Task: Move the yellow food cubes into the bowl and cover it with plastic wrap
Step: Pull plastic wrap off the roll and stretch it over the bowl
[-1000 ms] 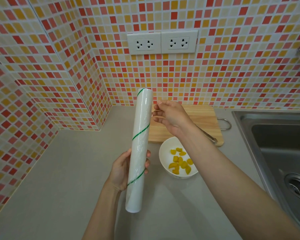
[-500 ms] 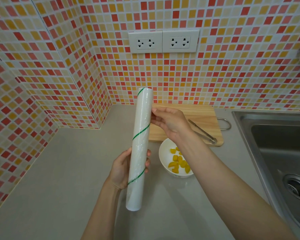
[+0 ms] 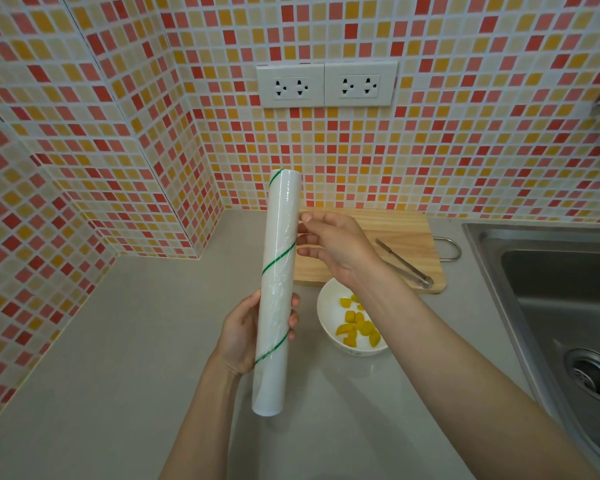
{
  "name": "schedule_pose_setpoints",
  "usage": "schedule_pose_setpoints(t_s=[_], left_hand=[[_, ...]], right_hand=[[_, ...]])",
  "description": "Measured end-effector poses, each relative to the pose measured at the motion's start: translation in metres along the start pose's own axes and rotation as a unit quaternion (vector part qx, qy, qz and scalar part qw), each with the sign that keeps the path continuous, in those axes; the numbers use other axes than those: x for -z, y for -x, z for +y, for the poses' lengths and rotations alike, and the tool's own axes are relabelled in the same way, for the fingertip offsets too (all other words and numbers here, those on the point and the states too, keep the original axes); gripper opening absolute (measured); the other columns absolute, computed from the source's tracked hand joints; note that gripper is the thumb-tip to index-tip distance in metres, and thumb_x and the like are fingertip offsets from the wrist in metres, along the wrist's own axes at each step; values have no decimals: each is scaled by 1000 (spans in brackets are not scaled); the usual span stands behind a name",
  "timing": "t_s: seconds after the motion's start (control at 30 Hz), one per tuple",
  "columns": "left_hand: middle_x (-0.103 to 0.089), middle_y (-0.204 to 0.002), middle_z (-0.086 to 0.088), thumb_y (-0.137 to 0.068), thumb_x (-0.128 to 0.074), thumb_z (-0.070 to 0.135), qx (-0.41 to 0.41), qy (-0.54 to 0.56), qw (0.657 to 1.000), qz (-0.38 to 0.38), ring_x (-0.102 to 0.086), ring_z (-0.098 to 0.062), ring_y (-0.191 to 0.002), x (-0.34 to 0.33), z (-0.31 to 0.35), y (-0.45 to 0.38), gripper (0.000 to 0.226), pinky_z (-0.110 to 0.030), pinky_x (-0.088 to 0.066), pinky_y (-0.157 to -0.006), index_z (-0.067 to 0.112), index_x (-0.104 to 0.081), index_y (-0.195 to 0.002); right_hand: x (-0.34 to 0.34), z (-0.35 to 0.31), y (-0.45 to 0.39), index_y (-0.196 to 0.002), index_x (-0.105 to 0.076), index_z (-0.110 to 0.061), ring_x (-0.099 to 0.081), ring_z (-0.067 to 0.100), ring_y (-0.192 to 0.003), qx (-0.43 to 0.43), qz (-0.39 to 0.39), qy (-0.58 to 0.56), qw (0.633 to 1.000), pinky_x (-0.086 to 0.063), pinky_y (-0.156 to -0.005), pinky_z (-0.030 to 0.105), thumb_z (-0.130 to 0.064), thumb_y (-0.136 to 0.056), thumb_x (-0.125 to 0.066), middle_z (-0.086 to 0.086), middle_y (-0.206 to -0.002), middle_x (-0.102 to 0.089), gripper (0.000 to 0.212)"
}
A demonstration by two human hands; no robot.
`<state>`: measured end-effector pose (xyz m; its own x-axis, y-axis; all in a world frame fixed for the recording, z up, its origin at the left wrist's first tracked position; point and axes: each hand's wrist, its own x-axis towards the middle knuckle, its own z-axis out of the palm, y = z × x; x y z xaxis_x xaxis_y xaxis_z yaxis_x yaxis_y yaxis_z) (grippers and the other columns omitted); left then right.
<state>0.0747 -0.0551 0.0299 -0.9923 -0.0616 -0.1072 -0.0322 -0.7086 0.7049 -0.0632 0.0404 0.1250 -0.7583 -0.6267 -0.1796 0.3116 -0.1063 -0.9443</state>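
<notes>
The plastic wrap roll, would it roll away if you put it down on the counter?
Probably yes. The plastic wrap roll is a long smooth cylinder, so laid flat on the counter it could easily roll. It looks stiff, staying straight though the left hand grips only its lower part. Its glossy film may be a bit slippery where the right hand touches it.

We see two bare forearms entering from the bottom edge, no sleeves on either as far as the frame reaches. No watch, bracelet or wristband at either wrist. Left hand (image 3: 248, 336): no glove, no rings on the parts we can see; thumb and fingertips show past a white cylinder. Right hand (image 3: 336, 251): no glove, no rings visible, nails short and unpainted.
</notes>
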Motion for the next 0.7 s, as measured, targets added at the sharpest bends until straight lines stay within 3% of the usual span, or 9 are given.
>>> schedule_pose_setpoints(t_s=[0.1, 0.3, 0.47, 0.6, 0.7], left_hand=[[-63, -88, -11, -70, -70, 38, 3, -5, 1000, 8, -58, -22, -65, 1, -1, 0, 47, -31, -51, -58, 9, -65, -107], [-63, -88, -13, -67, -74, 39, 25, -15, 999, 14, -58, -24, -65, -1, -8, -1, 50, -34, -52, -58, 7, -65, -105], [-64, -88, -13, -62, -78, 42, 56, -41, 997, 23, -60, -24, -67, -3, -10, 0, 54, -34, -52, -60, 8, -66, -103], [-64, -88, -13, -80, -55, 38, 58, -66, 995, 47, -60, -24, -65, -3, -10, -1, 40, -33, -51, -60, 7, -60, -106], [-65, -86, -13, -86, -39, 33, 44, -58, 995, 67, -59, -23, -64, -3, -13, -2, 39, -33, -51, -58, 7, -61, -104]], right_hand=[[3, 5, 1, -84, -67, -10, -62, 17, -70, -2, -6, -1, 1000, -53, -65, 26, -3, -89, -56, 5, -81, -66, 14], [10, 16, 2, -74, -66, -8, -64, 18, -68, -21, 67, -48, 996, -53, -62, 26, -2, -83, -63, 8, -76, -67, 12], [17, 17, 3, -73, -60, -8, -56, 18, -64, -28, 46, 25, 998, -49, -55, 24, -3, -91, -51, 8, -74, -59, 21], [18, 13, 4, -75, -53, -10, -52, 15, -59, -40, 7, 109, 993, -44, -54, 25, -9, -98, -37, 7, -74, -52, 28], [18, 11, 6, -75, -52, -12, -52, 16, -61, -41, 1, 85, 996, -43, -53, 25, -9, -98, -36, 5, -74, -50, 28]])
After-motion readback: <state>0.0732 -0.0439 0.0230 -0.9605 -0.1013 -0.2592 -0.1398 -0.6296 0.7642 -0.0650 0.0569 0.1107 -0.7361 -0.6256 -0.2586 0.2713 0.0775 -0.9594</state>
